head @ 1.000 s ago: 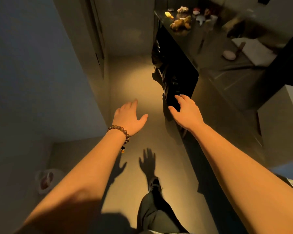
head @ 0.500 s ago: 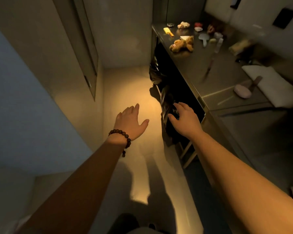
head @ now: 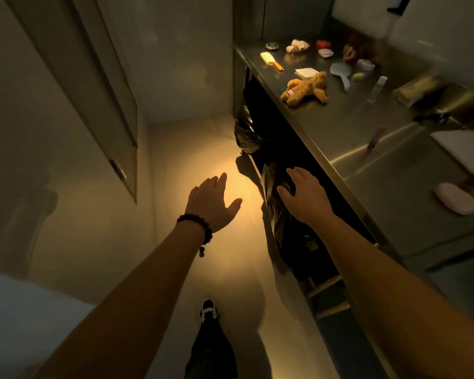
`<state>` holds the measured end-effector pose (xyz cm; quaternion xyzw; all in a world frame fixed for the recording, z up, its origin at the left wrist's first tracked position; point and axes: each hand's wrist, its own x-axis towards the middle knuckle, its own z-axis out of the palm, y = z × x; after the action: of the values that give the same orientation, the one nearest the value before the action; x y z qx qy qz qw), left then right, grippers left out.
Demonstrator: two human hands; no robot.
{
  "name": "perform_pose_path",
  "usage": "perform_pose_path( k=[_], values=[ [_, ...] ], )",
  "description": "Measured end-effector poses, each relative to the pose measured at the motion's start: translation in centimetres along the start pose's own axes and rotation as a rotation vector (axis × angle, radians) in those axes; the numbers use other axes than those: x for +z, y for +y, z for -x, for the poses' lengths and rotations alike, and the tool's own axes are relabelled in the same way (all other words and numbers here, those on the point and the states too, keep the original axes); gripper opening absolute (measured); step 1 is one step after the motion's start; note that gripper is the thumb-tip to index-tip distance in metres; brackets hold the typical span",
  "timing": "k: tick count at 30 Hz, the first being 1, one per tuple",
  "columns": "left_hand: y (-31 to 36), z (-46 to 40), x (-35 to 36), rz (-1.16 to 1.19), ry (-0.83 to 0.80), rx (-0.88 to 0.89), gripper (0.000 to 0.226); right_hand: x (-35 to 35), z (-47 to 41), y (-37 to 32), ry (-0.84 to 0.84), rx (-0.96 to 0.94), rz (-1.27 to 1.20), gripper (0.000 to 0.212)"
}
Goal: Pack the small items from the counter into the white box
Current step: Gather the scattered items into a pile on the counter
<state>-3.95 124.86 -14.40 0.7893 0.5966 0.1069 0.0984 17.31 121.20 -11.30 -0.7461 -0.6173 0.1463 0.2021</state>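
Note:
A steel counter [head: 348, 132] runs along the right. At its far end lie several small items: a brown plush toy [head: 305, 88], a yellow comb [head: 271, 60], a white pad [head: 306, 73], a light blue hand mirror [head: 341, 72], a crumpled pale cloth [head: 297, 46], a round tin [head: 272, 46] and a clear tube [head: 377, 88]. My left hand [head: 212, 202], with a bead bracelet on the wrist, hangs over the floor, fingers spread, holding nothing. My right hand [head: 303, 194] is stretched out empty beside the counter's front edge, over black bags. No white box is clearly visible.
Black plastic bags [head: 285, 220] hang under the counter. A pink oval brush [head: 455, 197] and a white flat thing [head: 460, 146] lie on the near counter. Cabinet doors [head: 93, 105] line the left wall. My foot [head: 208, 310] stands on the narrow lit floor.
The view has advanced along the aisle and the counter items appear nearer. Both hands stay outstretched and empty, in much the same pose.

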Motion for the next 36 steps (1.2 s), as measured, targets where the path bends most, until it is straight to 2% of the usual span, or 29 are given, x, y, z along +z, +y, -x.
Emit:
perform_pose_path(
  k=[4, 9, 14, 19, 27, 31, 36],
  values=[
    [-3.6, -9.9, -1.1, -0.005, -0.027, 0.048, 0.074, 0.6, -8.7, -2.7, 0.009, 0.032, 0.009, 0.058],
    [-4.9, -20.2, -3.1, 0.065, -0.01, 0.178, 0.072, -0.2, -17.3, -4.5, 0.067, 0.096, -0.015, 0.058],
    [-4.5, -28.4, -3.7, 0.09, -0.039, 0.275, 0.073, -0.9, -23.4, -3.6, 0.159, 0.151, -0.014, 0.049],
    [-3.8, -35.3, -3.1, 0.127, -0.028, 0.353, 0.072, -0.8, -29.0, -1.4, 0.197, 0.23, -0.003, 0.055],
    [-0.4, -47.5, -0.4, 0.094, -0.07, 0.522, 0.075, -2.3, -38.7, 3.9, 0.269, 0.281, -0.006, 0.055],
    [3.3, -54.6, 0.7, 0.073, -0.123, 0.608, 0.077, -3.1, -43.0, 6.5, 0.335, 0.416, -0.045, 0.042],
    [7.7, -60.9, 2.1, 0.089, -0.159, 0.695, 0.077, -4.6, -46.8, 8.4, 0.35, 0.546, -0.039, 0.055]
  ],
)
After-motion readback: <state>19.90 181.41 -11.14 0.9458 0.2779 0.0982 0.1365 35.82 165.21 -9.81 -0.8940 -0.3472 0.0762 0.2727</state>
